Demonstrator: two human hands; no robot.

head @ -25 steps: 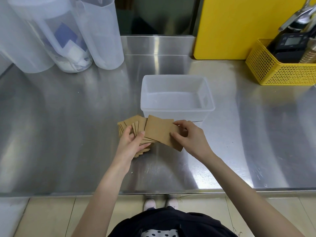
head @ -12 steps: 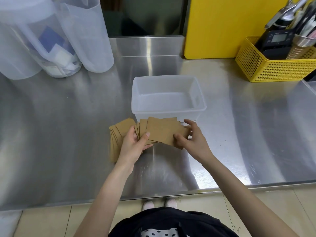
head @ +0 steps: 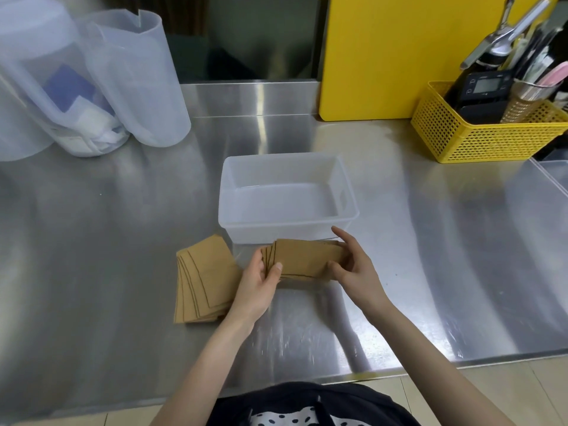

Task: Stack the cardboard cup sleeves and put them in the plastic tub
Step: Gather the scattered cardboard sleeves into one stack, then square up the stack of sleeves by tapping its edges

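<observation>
A bundle of brown cardboard cup sleeves (head: 302, 258) is held between my two hands just in front of the plastic tub. My left hand (head: 261, 279) grips its left end, thumb on top. My right hand (head: 353, 267) pinches its right end, index finger lifted. A second fanned pile of sleeves (head: 204, 278) lies flat on the steel counter to the left of my left hand. The clear white plastic tub (head: 287, 224) stands behind the held bundle with nothing inside it.
Translucent plastic jugs (head: 135, 84) stand at the back left. A yellow board (head: 384, 56) leans at the back, and a yellow basket (head: 479, 138) with tools and a timer sits at the back right. The counter's front edge (head: 338, 379) runs near my body.
The held sleeves have been squared into a tighter bundle between both hands, and part of the pile now lies separate on the counter at the left.
</observation>
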